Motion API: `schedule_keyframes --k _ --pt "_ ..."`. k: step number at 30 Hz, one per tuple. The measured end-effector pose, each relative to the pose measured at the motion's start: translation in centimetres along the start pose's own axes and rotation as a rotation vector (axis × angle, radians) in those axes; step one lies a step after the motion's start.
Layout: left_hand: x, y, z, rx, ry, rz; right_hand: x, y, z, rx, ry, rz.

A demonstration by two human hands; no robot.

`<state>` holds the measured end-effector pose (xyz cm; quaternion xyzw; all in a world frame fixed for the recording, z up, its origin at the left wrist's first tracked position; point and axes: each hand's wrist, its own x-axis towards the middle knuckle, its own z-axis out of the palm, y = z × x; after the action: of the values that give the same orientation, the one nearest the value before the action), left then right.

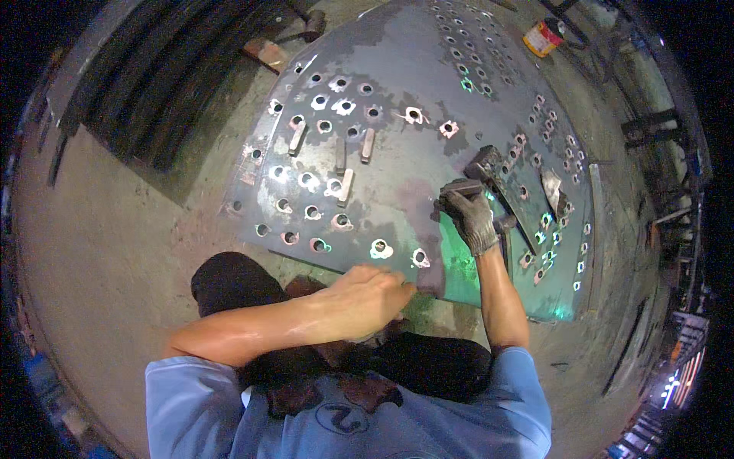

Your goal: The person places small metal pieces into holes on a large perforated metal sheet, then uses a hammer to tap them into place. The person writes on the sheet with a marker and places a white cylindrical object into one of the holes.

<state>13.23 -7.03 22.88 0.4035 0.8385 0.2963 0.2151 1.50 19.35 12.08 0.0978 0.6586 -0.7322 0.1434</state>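
My right hand (470, 218), in a grey knit glove, reaches over a large steel plate (397, 168) and closes on a short dark metal bar (461, 186). A hammer (483, 162) lies just beyond it, its long dark handle slanting down past the glove. My left hand (375, 294) is bare and held low by the plate's near edge. Its fingers curl under, and what they hold, if anything, is hidden. Burr-edged round holes cover the plate. Several small metal bars (345, 186) lie among the holes on its left side.
Dark corrugated metal (160, 92) stands at the upper left. A second hammer (313, 27) rests beyond the plate's far left edge. At the far right sits a red and yellow can (543, 38). A bent metal scrap (550, 190) lies on the plate's right side.
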Motion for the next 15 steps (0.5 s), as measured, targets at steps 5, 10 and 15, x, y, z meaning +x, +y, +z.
schedule_keyframes --k 5,10,15 --pt "-1.1 -1.1 -0.3 0.172 0.145 0.085 0.4 2.7 -1.4 0.043 0.083 0.002" --pt "-5.5 0.0 -5.3 0.187 0.36 0.152 0.1 1.2 0.8 -0.216 0.128 -0.053" --pt "-12.1 -7.3 -9.7 -0.166 0.464 0.015 1.0 1.0 2.6 -0.34 0.044 -0.04"
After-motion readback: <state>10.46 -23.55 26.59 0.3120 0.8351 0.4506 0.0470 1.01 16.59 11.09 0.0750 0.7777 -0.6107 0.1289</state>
